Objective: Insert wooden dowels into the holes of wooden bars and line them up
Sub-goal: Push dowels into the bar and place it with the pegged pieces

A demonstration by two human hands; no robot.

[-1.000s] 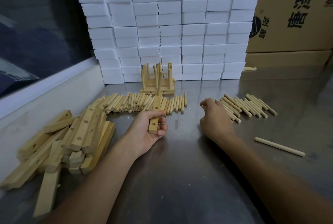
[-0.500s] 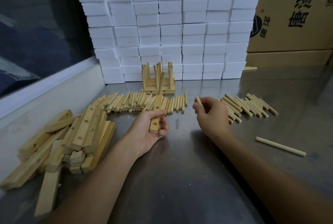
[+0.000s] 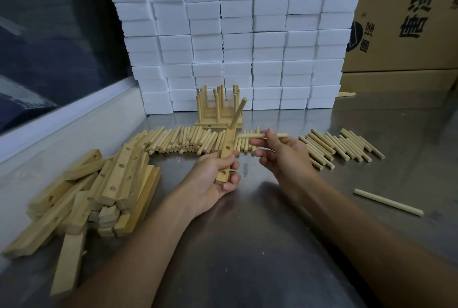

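My left hand is curled around a short wooden bar, holding it up off the steel table with its far end tipped away from me; one dowel already stands in its top hole, and two holes below it are empty. My right hand pinches a loose dowel between thumb and fingertips, lying nearly level, its free end just beside the bar. Behind my hands lie a row of dowels and a second dowel pile; finished bars stand further back, and unfilled bars are heaped at my left. I judge the risk to be misalignment: the dowel is held sideways, so unless I turn it square to the hole it may jam, skid off, or twist the bar in my grip.
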